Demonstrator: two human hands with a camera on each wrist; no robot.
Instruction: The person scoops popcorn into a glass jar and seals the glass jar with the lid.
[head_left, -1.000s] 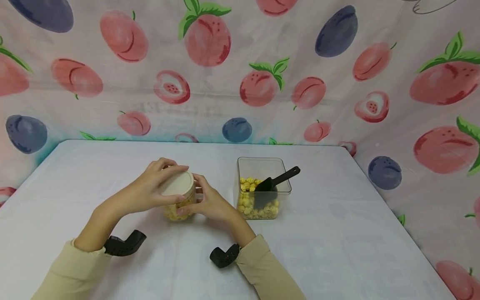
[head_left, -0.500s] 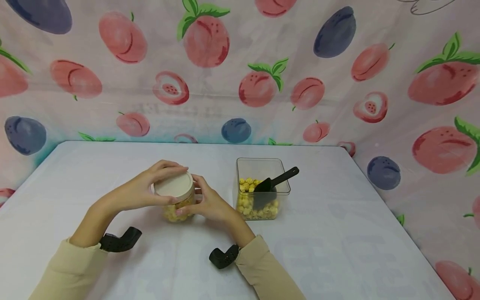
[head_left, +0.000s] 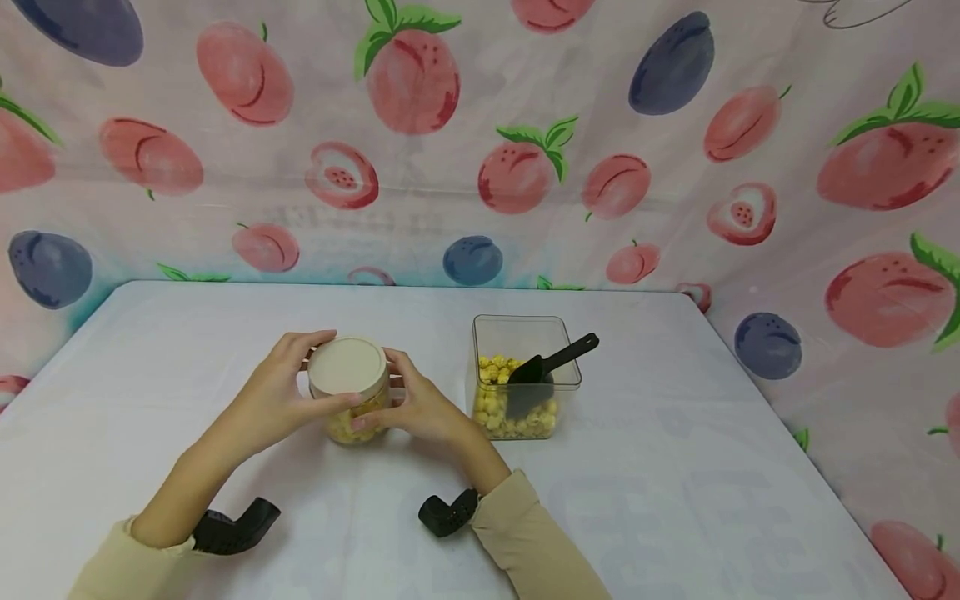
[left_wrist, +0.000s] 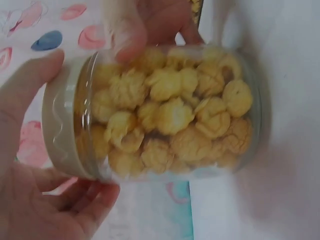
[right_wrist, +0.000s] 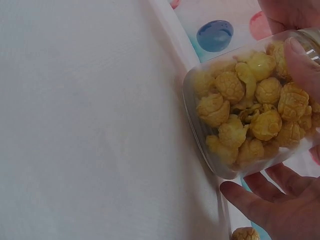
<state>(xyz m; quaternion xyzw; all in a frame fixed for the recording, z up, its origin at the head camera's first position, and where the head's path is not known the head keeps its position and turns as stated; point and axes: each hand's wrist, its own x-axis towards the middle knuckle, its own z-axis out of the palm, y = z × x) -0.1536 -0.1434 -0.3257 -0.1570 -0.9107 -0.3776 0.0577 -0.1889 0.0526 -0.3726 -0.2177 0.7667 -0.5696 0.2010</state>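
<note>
A small clear jar [head_left: 358, 417] full of yellow puffed snacks [left_wrist: 170, 117] stands on the white table [head_left: 675, 467]. Its cream lid [head_left: 347, 367] is on top. My left hand [head_left: 281, 396] curls its fingers and thumb round the lid rim [left_wrist: 60, 130]. My right hand [head_left: 420, 404] wraps round the jar body [right_wrist: 250, 125] from the right. To the right stands a square clear tub [head_left: 525, 375] with more yellow snacks and a black scoop [head_left: 551, 365] leaning in it.
A fruit-print cloth [head_left: 480, 142] hangs behind and along the right side of the table. Black wrist camera mounts [head_left: 232, 527] sit by both beige sleeves. The table edge runs along the back at the cloth.
My left hand has turned back round the lid, its fingers sliding off the top so more of the lid shows. The forearm swung nearer. Jar and right hand stayed put.
</note>
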